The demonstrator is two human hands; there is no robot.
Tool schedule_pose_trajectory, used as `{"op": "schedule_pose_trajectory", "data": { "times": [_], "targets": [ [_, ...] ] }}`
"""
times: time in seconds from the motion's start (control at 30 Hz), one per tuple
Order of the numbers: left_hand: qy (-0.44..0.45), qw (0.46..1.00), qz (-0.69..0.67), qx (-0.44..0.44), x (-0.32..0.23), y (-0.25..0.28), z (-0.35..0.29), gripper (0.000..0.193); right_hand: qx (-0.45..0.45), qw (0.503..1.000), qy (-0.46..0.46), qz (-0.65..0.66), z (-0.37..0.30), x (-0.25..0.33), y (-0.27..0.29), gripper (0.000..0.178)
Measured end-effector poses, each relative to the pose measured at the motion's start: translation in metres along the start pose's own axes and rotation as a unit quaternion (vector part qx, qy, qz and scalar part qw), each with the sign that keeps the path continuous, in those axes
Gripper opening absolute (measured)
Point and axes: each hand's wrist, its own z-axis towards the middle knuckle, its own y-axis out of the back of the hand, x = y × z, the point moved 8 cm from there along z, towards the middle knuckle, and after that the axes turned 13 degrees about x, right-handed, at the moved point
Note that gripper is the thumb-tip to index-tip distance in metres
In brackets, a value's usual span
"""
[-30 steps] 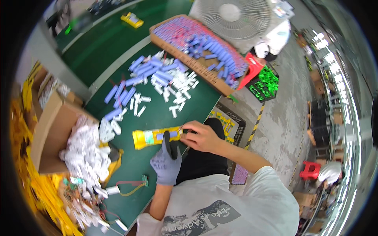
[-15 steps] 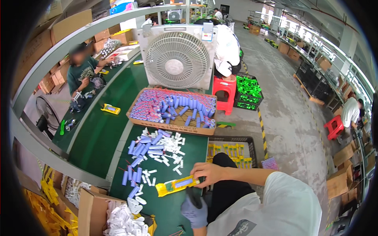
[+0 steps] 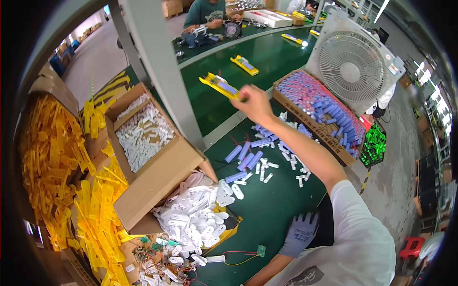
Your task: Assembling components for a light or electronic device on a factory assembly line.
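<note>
My bare right hand (image 3: 254,104) reaches far over the bench, fingers closed on one end of a yellow plastic housing (image 3: 215,85). A purple cylindrical battery cell (image 3: 228,88) lies in that housing, which is held above the green conveyor belt (image 3: 200,102). Near the bench's front edge is my left hand (image 3: 300,233), in a grey-blue glove with fingers apart and nothing in them. Loose purple cells (image 3: 244,151) and small white plastic pieces (image 3: 263,168) lie on the bench between my hands. Beside my left forearm sits a small green circuit board (image 3: 261,251) with red and yellow wires.
An open carton (image 3: 164,183) of white parts and heaps of yellow housings (image 3: 98,209) stand left. A carton (image 3: 315,121) of wired cells and a box fan (image 3: 351,71) are at right. Another housing (image 3: 244,65) lies on the belt; a person (image 3: 206,14) works beyond it.
My view has swung left. My right hand has carried the yellow housing from beside my gloved hand out over the belt. My left hand has come away from it.
</note>
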Motion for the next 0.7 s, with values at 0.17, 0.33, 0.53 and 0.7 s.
{"op": "schedule_pose_trajectory", "data": {
  "times": [0.17, 0.33, 0.53, 0.7],
  "targets": [
    [-0.013, 0.996, 0.065, 0.065, -0.005, 0.005, 0.002, 0.034, 0.039, 0.999, -0.028, -0.022, 0.078, -0.008, -0.123, 0.028],
    [-0.07, 0.993, -0.026, 0.087, -0.005, 0.016, 0.005, 0.032, 0.074, 0.99, 0.033, 0.117, 0.089, -0.071, -0.191, 0.032],
    [-0.023, 1.0, 0.009, -0.015, -0.016, -0.02, 0.008, 0.038, 0.311, 0.918, -0.084, 0.231, 0.086, -0.088, -0.196, 0.055],
    [0.023, 0.987, 0.077, -0.141, -0.028, -0.021, 0.0, 0.035, 0.209, 0.959, -0.045, 0.186, -0.01, 0.062, 0.008, 0.039]
  ]
}}
